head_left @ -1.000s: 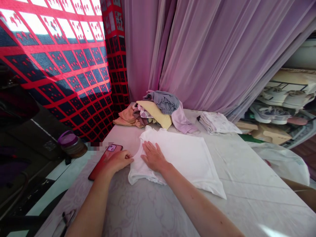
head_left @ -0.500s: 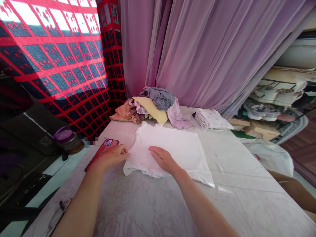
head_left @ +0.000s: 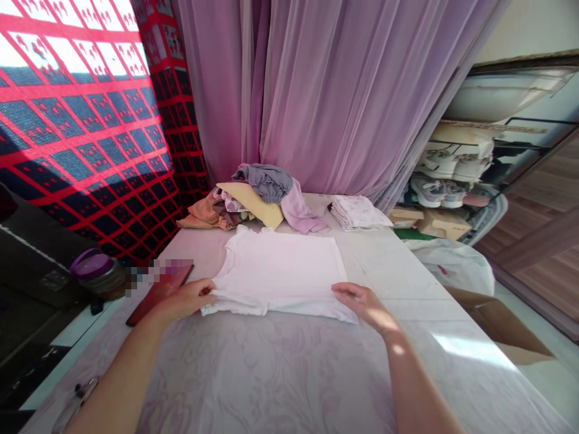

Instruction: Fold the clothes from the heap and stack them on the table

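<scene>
A white T-shirt (head_left: 280,265) lies spread sideways on the table, its neck to the left and its hem to the right. Its near edge is turned inward in a narrow strip, with the sleeve bunched at the left. My left hand (head_left: 192,298) pinches the shirt at that near left shoulder corner. At the near hem corner, my right hand (head_left: 362,304) has its fingers curled onto the fabric; its thumb is partly hidden. Beside my left hand lies a red phone (head_left: 160,295), partly blurred out.
Behind the shirt sits a loose heap of clothes (head_left: 257,199). A folded stack of printed clothing (head_left: 359,212) rests at the back right. Glasses (head_left: 75,404) lie at the near left edge. An open cardboard box (head_left: 502,322) stands right of the table (head_left: 280,380).
My right hand has moved from the shirt's middle to its near hem corner. My left hand now pinches the near shoulder corner. The shirt's near edge has been turned inward. The view has shifted right.
</scene>
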`<state>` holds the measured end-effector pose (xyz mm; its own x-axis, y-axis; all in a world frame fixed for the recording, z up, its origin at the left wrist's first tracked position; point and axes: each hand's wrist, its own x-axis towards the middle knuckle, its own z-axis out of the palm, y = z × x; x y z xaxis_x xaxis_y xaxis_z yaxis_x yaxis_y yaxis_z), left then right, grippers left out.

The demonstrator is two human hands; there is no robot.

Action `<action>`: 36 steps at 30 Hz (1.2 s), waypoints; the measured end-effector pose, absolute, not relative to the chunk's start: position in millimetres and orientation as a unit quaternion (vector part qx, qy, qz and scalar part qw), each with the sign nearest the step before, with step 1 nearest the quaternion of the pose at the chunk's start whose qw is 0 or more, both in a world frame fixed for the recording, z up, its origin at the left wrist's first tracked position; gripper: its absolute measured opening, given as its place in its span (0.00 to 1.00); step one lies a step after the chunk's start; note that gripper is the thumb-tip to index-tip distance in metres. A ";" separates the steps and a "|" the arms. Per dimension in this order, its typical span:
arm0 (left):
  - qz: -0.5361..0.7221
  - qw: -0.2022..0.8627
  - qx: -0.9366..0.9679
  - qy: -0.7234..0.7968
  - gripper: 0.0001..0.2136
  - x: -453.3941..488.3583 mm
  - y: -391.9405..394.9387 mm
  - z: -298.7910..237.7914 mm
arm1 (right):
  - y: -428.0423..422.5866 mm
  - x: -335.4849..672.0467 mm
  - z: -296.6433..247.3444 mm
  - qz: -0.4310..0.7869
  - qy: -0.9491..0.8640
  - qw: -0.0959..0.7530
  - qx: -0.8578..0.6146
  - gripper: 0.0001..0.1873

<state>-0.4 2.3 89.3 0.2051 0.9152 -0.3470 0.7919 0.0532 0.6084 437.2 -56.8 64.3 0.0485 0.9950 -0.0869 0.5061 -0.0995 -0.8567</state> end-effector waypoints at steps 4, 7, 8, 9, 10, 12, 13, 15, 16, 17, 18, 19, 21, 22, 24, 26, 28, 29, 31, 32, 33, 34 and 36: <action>0.150 0.368 0.625 0.672 0.22 7.8 5.1 91.2 | -57.1 432.9 66.3 0.324 -0.635 0.275 -0.645 0.17; 0.189 0.253 0.658 0.683 0.21 21.6 0.5 94.1 | -52.4 426.6 61.7 0.236 -0.684 0.253 -0.642 0.10; 0.203 0.214 0.675 0.677 0.20 27.2 -2.6 94.6 | -51.2 425.3 59.8 0.214 -0.696 0.248 -0.639 0.10; 0.213 0.180 0.695 0.663 0.20 33.1 -6.5 94.6 | -50.5 424.6 58.2 0.198 -0.705 0.245 -0.636 0.11; 0.218 0.155 0.719 0.641 0.19 39.1 -10.9 93.9 | -50.6 424.5 57.2 0.189 -0.711 0.243 -0.633 0.12; 0.210 0.129 0.769 0.590 0.18 50.6 -20.1 90.5 | -52.5 425.6 57.4 0.188 -0.718 0.241 -0.625 0.13; 0.195 0.124 0.791 0.567 0.17 55.7 -24.5 87.8 | -54.1 426.6 58.4 0.189 -0.720 0.240 -0.623 0.12; 0.167 0.116 0.818 0.539 0.17 64.2 -31.3 81.0 | -57.7 428.3 61.1 0.189 -0.722 0.234 -0.623 0.11; 0.159 0.111 0.826 0.530 0.17 67.5 -33.6 77.6 | -59.4 428.8 62.3 0.187 -0.723 0.229 -0.624 0.10; 0.156 0.105 0.831 0.524 0.17 70.4 -35.1 74.5 | -60.8 429.0 63.2 0.183 -0.725 0.225 -0.625 0.09; 0.154 0.100 0.834 0.521 0.15 72.7 -35.8 72.1 | -62.0 428.9 63.8 0.179 -0.727 0.223 -0.625 0.08; 0.154 0.097 0.835 0.520 0.12 74.5 -35.9 70.6 | -63.1 428.6 64.1 0.175 -0.729 0.223 -0.623 0.08; 0.154 0.096 0.836 0.518 0.07 76.8 -35.0 70.4 | -65.4 427.5 64.6 0.173 -0.730 0.233 -0.618 0.08; 0.154 0.100 0.838 0.514 0.06 77.2 -34.2 71.6 | -66.9 426.9 65.3 0.176 -0.728 0.243 -0.616 0.08; 0.151 0.112 0.848 0.495 0.07 76.8 -32.9 75.6 | -71.1 425.4 68.3 0.193 -0.715 0.268 -0.616 0.09; 0.141 0.126 0.861 0.473 0.07 75.0 -32.7 80.3 | -76.9 423.5 73.6 0.226 -0.698 0.282 -0.618 0.10; 0.131 0.130 0.869 0.460 0.06 72.6 -34.3 83.9 | -83.5 421.3 80.2 0.263 -0.689 0.278 -0.616 0.11; 0.129 0.126 0.871 0.456 0.06 71.1 -35.9 85.0 | -86.9 420.4 83.5 0.283 -0.688 0.271 -0.611 0.11; 0.126 0.115 0.878 0.448 0.05 67.9 -40.9 85.6 | -92.8 419.7 88.5 0.321 -0.689 0.254 -0.597 0.10; 0.122 0.112 0.881 0.442 0.05 66.1 -44.0 85.4 | -95.3 420.1 90.1 0.338 -0.691 0.244 -0.591 0.10; 0.119 0.112 0.885 0.436 0.05 64.3 -47.3 85.0 | -97.2 421.0 91.0 0.352 -0.692 0.231 -0.586 0.11; 0.116 0.114 0.888 0.430 0.05 62.8 -50.5 84.8 | -98.5 422.1 91.4 0.361 -0.693 0.216 -0.585 0.12; 0.118 0.113 0.891 0.424 0.08 61.2 -55.9 85.4 | -99.4 424.1 91.3 0.365 -0.692 0.189 -0.593 0.19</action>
